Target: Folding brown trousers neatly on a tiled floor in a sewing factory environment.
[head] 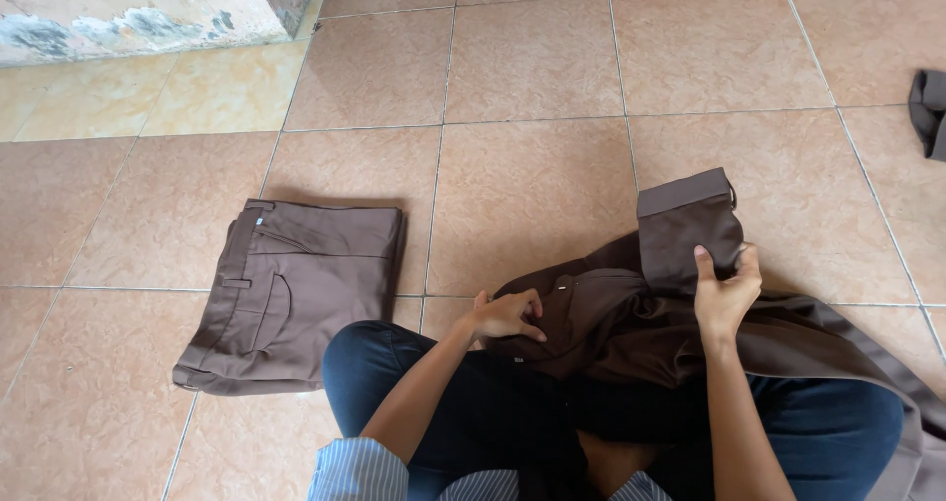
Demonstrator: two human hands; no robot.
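Down at the bottom edge, striped sleeves (360, 469) and blue jeans (394, 383), the person sitting cross-legged on the tiled floor (532, 77). Over the lap lies a dark brown garment (611, 324), rumpled, spilling off to the right across the knee and onto the tiles.

The left hand (507, 316) rests on the near left part of that garment, fingers curled loosely together, tips pressing down into the cloth beside a small pale button (thumb tucked along the side, not spread). Whether it actually pinches a fold, I cannot tell.

The right hand (727, 292) is higher and further out, and it grips: thumb in front, fingers wrapped behind, closed on a folded flap of the same brown cloth. That flap stands upright off the floor, a squarish end with a hemmed band across the top.

Out to the left, well apart from both hands, a pair of folded brown trousers (291, 294) lies flat on the tiles, waistband and pocket seam facing up, neatly squared.

Further off, at the right edge, a dark grey cloth (928, 112) is only partly in view. At the far top left, a weathered wall base (148, 8) with peeling paint.
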